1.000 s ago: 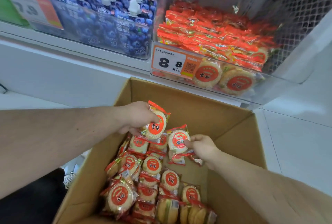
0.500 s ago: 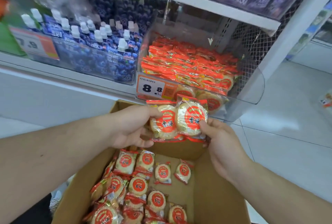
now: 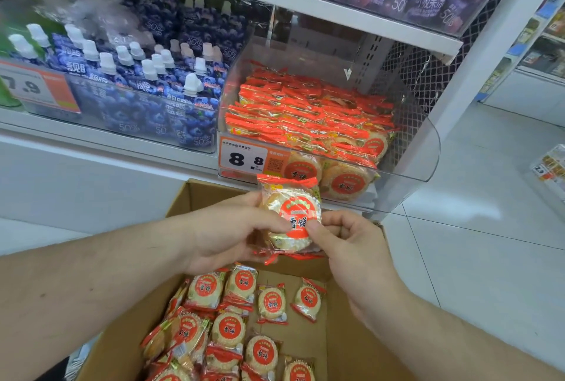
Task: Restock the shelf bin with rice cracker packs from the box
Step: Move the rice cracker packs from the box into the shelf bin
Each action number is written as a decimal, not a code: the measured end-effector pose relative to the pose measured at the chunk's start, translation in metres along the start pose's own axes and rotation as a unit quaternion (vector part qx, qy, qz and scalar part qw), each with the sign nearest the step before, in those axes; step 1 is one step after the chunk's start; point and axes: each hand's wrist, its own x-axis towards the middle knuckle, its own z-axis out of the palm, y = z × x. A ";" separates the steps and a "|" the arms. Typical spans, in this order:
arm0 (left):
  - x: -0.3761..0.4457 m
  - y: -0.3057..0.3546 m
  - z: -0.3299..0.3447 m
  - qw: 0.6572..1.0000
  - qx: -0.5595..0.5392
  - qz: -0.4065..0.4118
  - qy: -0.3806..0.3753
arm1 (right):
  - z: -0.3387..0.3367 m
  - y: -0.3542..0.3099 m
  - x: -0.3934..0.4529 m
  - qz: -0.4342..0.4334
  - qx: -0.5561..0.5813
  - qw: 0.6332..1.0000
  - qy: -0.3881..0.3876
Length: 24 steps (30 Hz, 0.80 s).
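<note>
While raised above the open brown cardboard box, near its far edge:
Held item: round rice cracker packs in clear crinkly red-sealed film, just below the clear plastic shelf bin.
Hands: left hand and right hand both pinch the packs' sides.
Handling: likely light, slippery, brittle; hold the edges gently.

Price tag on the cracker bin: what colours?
White with black digits, orange on its right part; price tag, head view.
</note>
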 end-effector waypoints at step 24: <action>0.004 0.009 -0.005 0.697 0.577 0.377 0.196 | -0.058 -0.053 0.021 -0.355 -0.361 0.862 0.009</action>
